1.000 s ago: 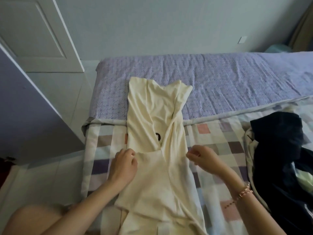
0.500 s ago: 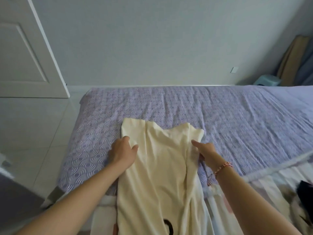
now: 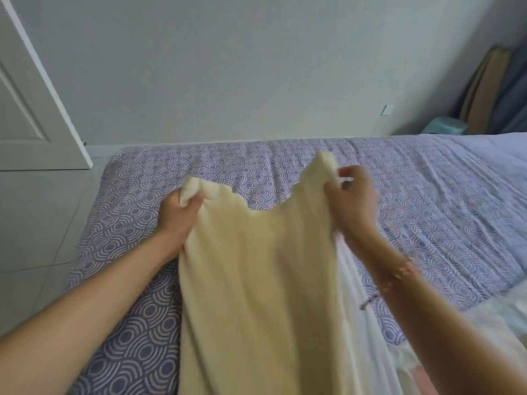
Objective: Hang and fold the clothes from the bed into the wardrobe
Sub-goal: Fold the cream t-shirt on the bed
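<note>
Garment: cream soft-knit garment (image 3: 256,280), centre of frame, over the bed. Top edge is strung betw. both hands and dips in the middle. Body runs down to 6 o'clock and out of frame. Can't tell if the lower part rests on the bed.
L hand: left hand (image 3: 179,212) at 9 o'clock of the garment, fingers curled round a bunched top corner, cloth poking out above the knuckles. Forearm comes in from 8 o'clock.
R hand: right hand (image 3: 353,201) at 3 o'clock of the garment, pinching the other top corner, which sticks up past the fingertips. Motion-blurred, so finger detail is unclear. Forearm comes in from 5 o'clock.
Wrist: beaded pinkish bracelet (image 3: 399,272) on the R wrist, blurred.
Bed: purple sheet w/ white ring pattern (image 3: 427,209), spreads from 9 to 3 o'clock under the hands.
Other cloth: thin white fabric (image 3: 350,280) just beside the garment's R edge, under the R forearm. Pale bedding (image 3: 499,323) at 4 o'clock, pattern too blurred to tell.
Door: white panelled door (image 3: 28,109) at 10 o'clock, above the pale tiled floor (image 3: 37,223) at 9 o'clock.
Wall: plain grey wall (image 3: 228,67) at 12 o'clock, w/ a small white wall plate (image 3: 387,109) at 2 o'clock.
Corner: light teal plastic stool (image 3: 445,128) at 2 o'clock beyond the bed, w/ a brown flat board (image 3: 484,89) leaning just beside it.
</note>
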